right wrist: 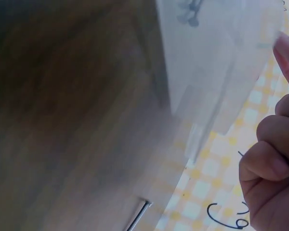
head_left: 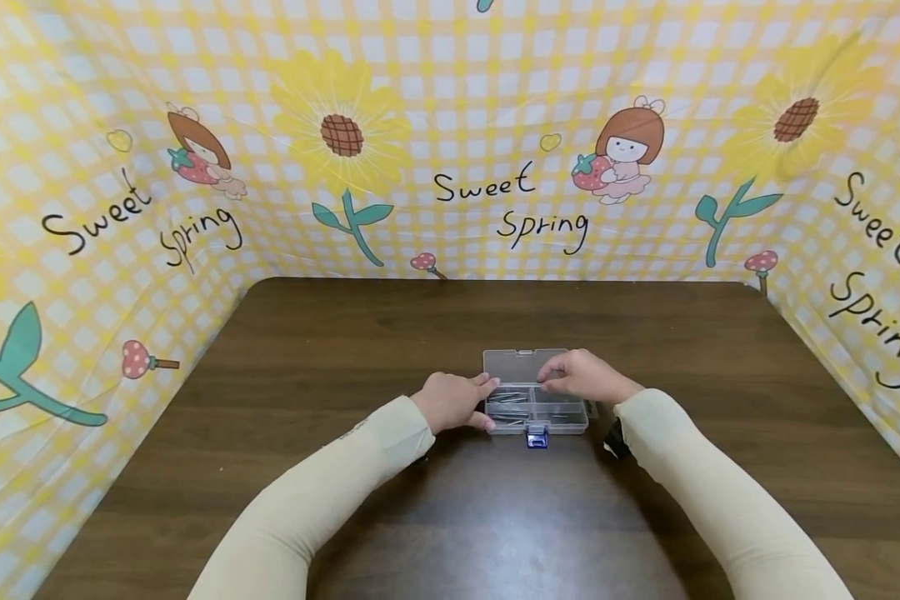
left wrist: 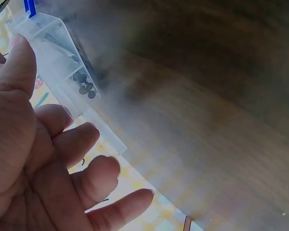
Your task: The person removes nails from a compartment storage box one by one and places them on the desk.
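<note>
A clear plastic compartment box (head_left: 562, 429) lies on the table with its transparent lid (head_left: 506, 367) raised at the back. Thin metal nails (head_left: 508, 398) fill its left compartments, and a few lie at the right. Round dark nail heads (left wrist: 84, 86) show through the wall in the left wrist view. My left hand (head_left: 452, 402) grips the box's left side, thumb at the front corner, a finger farther back. Over the back right part, my right hand (head_left: 587, 375) holds thumb and index tips close together, its other fingers curled; I cannot tell whether anything is pinched there.
A blue latch (head_left: 537, 439) hangs unfastened at the box's front. On the brown wooden table (head_left: 345, 333), a single nail (right wrist: 138, 215) lies apart from the box in the right wrist view. Yellow checked cloth (head_left: 450, 108) rises behind and at both sides.
</note>
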Demonstrator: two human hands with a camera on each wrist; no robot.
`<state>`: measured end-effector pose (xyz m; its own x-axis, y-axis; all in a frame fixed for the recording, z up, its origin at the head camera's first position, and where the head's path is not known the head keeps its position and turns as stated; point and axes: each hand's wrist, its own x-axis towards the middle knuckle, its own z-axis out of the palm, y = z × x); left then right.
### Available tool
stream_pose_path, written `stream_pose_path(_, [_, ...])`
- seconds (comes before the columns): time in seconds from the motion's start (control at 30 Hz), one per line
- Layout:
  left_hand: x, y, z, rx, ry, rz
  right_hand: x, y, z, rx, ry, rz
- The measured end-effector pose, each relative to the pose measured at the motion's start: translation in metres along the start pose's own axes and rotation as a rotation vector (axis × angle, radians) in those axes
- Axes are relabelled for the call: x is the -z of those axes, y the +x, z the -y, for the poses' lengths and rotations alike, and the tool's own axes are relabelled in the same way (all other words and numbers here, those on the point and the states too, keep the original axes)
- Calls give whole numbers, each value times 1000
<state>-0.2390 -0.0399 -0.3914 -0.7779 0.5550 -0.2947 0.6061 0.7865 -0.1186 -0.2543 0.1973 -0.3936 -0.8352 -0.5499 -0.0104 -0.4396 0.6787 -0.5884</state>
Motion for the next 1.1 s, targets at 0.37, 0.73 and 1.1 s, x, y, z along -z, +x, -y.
stream_pose_path(0.37, [2,1,-3,13,24,21,-11,15,18,50,-56,56])
stream_pose_path(0.73, [2,-1,-3,6,26,18,-26,29,38,92,-295,101])
stream_pose_path(1.1, [3,-4,-3,7,26,-16,-30,35,48,72,-415,100])
